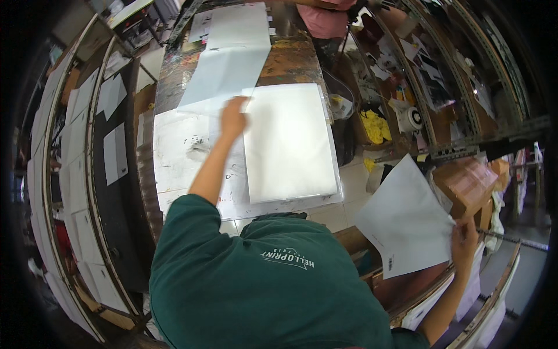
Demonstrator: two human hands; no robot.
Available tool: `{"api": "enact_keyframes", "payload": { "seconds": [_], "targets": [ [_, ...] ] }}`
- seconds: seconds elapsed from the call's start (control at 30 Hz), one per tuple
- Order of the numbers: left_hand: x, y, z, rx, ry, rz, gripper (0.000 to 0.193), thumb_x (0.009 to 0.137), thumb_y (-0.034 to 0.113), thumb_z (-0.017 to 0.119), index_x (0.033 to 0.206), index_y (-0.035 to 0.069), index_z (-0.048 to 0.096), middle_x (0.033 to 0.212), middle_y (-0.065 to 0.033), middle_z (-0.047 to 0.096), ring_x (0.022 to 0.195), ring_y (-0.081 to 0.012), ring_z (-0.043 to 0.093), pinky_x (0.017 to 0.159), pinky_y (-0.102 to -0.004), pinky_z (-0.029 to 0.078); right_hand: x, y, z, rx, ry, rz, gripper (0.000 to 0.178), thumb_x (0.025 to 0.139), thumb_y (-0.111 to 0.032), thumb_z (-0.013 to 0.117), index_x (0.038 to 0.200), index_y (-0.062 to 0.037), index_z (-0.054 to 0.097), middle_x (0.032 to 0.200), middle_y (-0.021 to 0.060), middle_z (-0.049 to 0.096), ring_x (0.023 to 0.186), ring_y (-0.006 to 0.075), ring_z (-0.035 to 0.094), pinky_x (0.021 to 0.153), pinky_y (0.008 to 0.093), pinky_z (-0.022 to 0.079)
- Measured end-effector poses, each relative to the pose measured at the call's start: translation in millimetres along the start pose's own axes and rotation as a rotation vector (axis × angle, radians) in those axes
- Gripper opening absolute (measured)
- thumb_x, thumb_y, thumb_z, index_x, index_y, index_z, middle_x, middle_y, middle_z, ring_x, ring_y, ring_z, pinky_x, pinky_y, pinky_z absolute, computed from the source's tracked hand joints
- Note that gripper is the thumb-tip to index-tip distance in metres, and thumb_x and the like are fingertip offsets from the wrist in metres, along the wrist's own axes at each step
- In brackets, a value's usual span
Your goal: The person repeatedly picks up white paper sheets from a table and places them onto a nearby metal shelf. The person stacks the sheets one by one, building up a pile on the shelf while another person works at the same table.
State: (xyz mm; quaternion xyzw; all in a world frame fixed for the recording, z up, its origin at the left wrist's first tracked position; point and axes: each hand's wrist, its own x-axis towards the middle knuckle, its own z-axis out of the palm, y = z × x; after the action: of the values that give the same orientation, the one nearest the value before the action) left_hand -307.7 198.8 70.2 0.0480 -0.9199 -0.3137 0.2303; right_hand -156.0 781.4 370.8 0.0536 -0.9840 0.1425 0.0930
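Observation:
My left hand (234, 116) reaches forward over the worktable (290, 58) and rests on the upper left corner of a stack of white sheets (290, 142) lying flat there. Its fingers touch the top sheet's edge. Out to my right, my right hand (465, 241) pinches the corner of a single white sheet (401, 224) and holds it in the air, tilted, above a wooden surface at my side.
More white paper (229, 52) covers the far end of the stained table. Racks with drying sheets (75, 145) run along the left. A person in a pink shirt (325, 20) stands at the far end. Yellow cloth (376, 127), a tape roll and cluttered shelves lie on the right.

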Motion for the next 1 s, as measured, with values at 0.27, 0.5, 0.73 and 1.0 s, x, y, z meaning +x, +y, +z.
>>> {"api": "enact_keyframes", "payload": {
  "seconds": [0.27,0.5,0.73,1.0],
  "targets": [
    [-27,-213,-18,0.598,-0.22,0.08,0.033,0.084,0.013,0.049,0.114,0.011,0.061,0.101,-0.0136,0.064,0.097,-0.0308,0.058,0.085,-0.0421,0.044,5,-26,-46,-0.064,-0.185,-0.002,0.041,0.06,0.011,0.044,0.096,0.0006,0.06,0.097,0.0149,0.063,0.096,0.0264,0.06,0.081,0.0324,0.047],
    [0,-191,-14,0.877,-0.242,-0.073,0.034,0.092,0.033,0.037,0.117,0.02,0.057,0.115,-0.0011,0.06,0.108,-0.0227,0.054,0.085,-0.0488,0.037,-6,-53,-128,-0.021,-0.075,0.14,0.051,0.064,0.011,0.044,0.111,0.0002,0.06,0.113,0.0124,0.062,0.107,0.0188,0.056,0.092,0.0301,0.041],
    [43,-95,-12,0.785,0.355,0.058,0.027,0.09,0.028,0.047,0.082,0.008,0.063,0.078,-0.0111,0.062,0.072,-0.031,0.059,0.06,-0.0451,0.045,-137,-24,-298,-0.329,0.469,0.938,0.034,0.074,-0.009,0.056,0.107,0.0,0.064,0.101,0.0114,0.066,0.091,0.0182,0.06,0.08,0.0305,0.048],
    [81,-30,-21,0.976,0.673,0.443,0.021,0.088,0.026,0.049,0.085,0.012,0.064,0.074,-0.0097,0.061,0.071,-0.0286,0.059,0.058,-0.0436,0.044,-473,161,-458,-0.7,0.709,1.138,0.022,0.086,-0.01,0.057,0.105,-0.0033,0.065,0.103,0.0094,0.066,0.098,0.0165,0.06,0.087,0.0299,0.045]
  ]
}}
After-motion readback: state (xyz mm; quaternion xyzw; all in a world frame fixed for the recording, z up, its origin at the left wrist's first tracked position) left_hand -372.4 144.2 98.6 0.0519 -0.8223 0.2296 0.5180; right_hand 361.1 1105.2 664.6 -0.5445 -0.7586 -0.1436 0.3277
